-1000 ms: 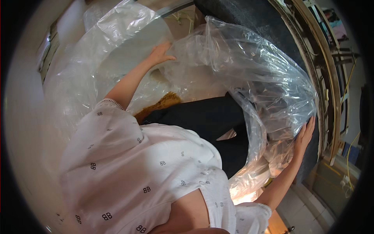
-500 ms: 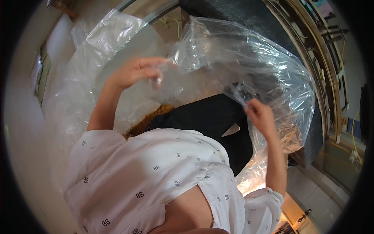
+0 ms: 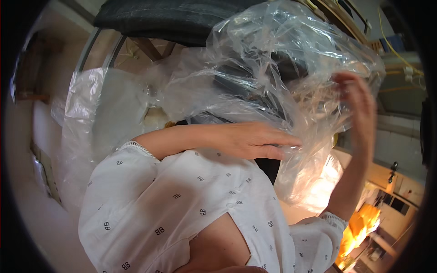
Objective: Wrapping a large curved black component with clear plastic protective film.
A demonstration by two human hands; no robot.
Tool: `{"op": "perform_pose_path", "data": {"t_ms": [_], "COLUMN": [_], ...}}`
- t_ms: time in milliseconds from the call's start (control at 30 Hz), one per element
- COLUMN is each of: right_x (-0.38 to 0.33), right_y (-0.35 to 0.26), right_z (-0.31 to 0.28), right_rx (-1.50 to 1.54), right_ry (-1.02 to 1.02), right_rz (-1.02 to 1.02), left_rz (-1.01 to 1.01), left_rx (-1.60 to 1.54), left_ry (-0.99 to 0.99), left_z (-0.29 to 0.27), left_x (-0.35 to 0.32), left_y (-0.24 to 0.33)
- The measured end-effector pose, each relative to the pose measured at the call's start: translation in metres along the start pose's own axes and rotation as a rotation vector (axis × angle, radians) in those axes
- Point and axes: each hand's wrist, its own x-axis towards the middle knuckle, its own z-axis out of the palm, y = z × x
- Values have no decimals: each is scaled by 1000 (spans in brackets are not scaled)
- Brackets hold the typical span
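A large clear plastic sheet point(image 3: 259, 59) lies bunched and creased across my lap and over the dark surface in front of me. My left hand point(image 3: 255, 140) reaches across my body to the right, fingers stretched and thumb apart. Its fingertips are at the near folds of the plastic; whether they touch it I cannot tell. Farther right, my right hand point(image 3: 362, 98) is raised beside the sheet's right side. Motion smears its fingers, so any hold on the plastic does not show. Part of my black trousers point(image 3: 268, 168) shows beneath the sheet.
A dark padded piece point(image 3: 159, 20) spans the far side, with metal rails point(image 3: 84, 50) below it at the left. More clear plastic point(image 3: 82, 109) hangs at the left. Wooden furniture point(image 3: 391, 179) and a bright orange-yellow thing point(image 3: 362, 227) stand at the lower right.
My left hand has swung from the left side across to the right. My right hand has risen and moved right. The plastic has bunched toward the right, and my view has shifted.
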Motion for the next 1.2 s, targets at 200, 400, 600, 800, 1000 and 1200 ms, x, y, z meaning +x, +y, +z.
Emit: {"op": "perform_pose_path", "data": {"t_ms": [200,400,600,800,1000,1200], "right_x": [-14,-32,-44,-47,-41,-31], "right_y": [23,32,35,34,37,37], "right_z": [74,72,75,74,81,97], "right_rx": [-114,89,183,316,477,568], "right_ry": [-190,-165,-163,-213,-205,-151], "right_rz": [-203,-190,-129,-28,14,-7], "left_rz": [-54,-152,-185,-113,-3,-70], "left_rx": [65,367,369,174,164,456], "left_ry": [-60,394,507,406,862,765], "left_z": [27,-8,-67,-65,-29,-7], "left_x": [25,-17,8,10,-5,-13], "left_y": [-13,45,26,14,16,-6]}}
